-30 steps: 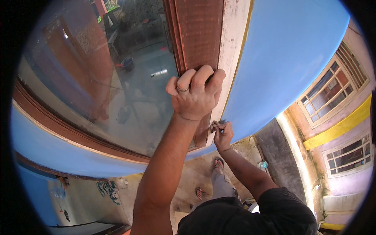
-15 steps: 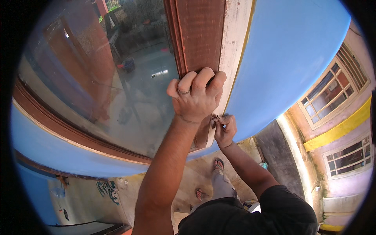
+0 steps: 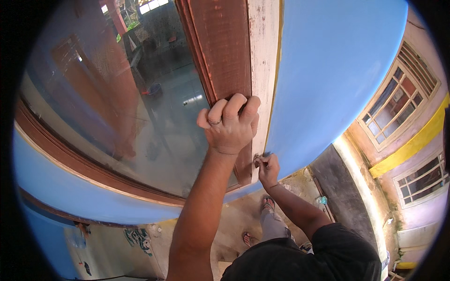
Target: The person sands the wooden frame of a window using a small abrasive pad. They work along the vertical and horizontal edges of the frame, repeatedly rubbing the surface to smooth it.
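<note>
My left hand [image 3: 229, 124], with a ring on one finger, is closed with its bent fingers hooked on the brown wooden window sash [image 3: 227, 56]. Beside the sash runs a pale, worn strip of window frame [image 3: 262, 61], edged by a blue wall [image 3: 323, 75]. Low on that strip, my right hand [image 3: 268, 171] is closed in a pinch against the wood. A small dark, crumpled piece shows at its fingertips, too little visible to name. Left of the sash is the glass pane [image 3: 164, 117], with reflections on it.
My sandalled feet [image 3: 268, 203] stand on the concrete floor below. A patterned cloth [image 3: 139, 240] lies at lower left. On the right, a dark ground strip [image 3: 340, 180] runs beside a building with a yellow band [image 3: 408, 140] and barred windows [image 3: 396, 105].
The whole view has shifted, placing the sash farther left. My right hand sits slightly lower relative to my left hand, still pinched at the pale strip. My left hand keeps its hold.
</note>
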A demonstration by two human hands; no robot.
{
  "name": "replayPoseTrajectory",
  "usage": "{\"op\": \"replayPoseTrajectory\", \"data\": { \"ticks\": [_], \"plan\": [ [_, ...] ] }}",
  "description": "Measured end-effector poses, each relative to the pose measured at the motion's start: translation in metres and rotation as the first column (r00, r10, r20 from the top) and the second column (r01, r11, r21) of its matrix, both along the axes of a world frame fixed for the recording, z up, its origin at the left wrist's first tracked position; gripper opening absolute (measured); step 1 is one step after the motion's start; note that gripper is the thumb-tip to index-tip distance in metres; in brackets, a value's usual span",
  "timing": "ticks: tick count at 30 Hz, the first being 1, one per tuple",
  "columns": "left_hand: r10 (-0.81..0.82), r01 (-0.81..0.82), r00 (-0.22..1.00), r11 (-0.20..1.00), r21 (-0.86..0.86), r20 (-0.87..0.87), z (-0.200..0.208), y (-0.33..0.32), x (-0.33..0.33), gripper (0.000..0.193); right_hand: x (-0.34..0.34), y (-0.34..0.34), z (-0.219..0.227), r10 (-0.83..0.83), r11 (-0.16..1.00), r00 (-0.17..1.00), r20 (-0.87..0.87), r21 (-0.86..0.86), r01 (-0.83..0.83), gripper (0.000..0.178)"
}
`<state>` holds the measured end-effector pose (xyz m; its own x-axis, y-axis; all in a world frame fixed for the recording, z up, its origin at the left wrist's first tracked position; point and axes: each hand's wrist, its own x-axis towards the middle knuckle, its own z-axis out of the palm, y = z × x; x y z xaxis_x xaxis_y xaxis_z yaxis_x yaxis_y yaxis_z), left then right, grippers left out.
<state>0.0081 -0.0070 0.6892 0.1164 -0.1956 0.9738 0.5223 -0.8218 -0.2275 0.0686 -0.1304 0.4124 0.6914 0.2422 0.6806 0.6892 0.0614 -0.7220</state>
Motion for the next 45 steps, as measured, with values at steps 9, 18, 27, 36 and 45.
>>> {"op": "replayPoseTrajectory", "data": {
  "ticks": [9, 18, 27, 36, 45],
  "plan": [
    [-0.017, 0.018, 0.999, 1.000, 0.016, -0.043, -0.001, 0.001, 0.001, 0.035, 0.004, -0.015, 0.015, -0.040, 0.991, 0.992, 0.122, -0.125, 0.055, 0.026],
    [-0.008, 0.008, 1.000, 1.000, 0.028, -0.015, 0.000, 0.003, 0.002, 0.036, 0.001, -0.007, 0.018, -0.071, 0.994, 0.994, 0.080, -0.075, 0.077, 0.026],
    [0.000, 0.004, 0.998, 0.999, 0.054, -0.069, -0.003, 0.006, -0.002, 0.033, 0.003, -0.011, 0.035, -0.040, 0.987, 0.986, 0.162, -0.145, 0.064, 0.024],
    [0.013, -0.009, 0.998, 0.998, 0.061, -0.057, 0.005, 0.002, 0.001, 0.032, 0.010, 0.003, 0.060, -0.095, 0.995, 0.958, 0.269, 0.040, 0.088, 0.019],
    [0.007, -0.006, 0.999, 1.000, 0.027, -0.052, 0.001, 0.000, -0.004, 0.027, 0.018, 0.010, 0.209, -0.113, 0.985, 0.887, 0.448, 0.171, 0.039, 0.023]
  ]
}}
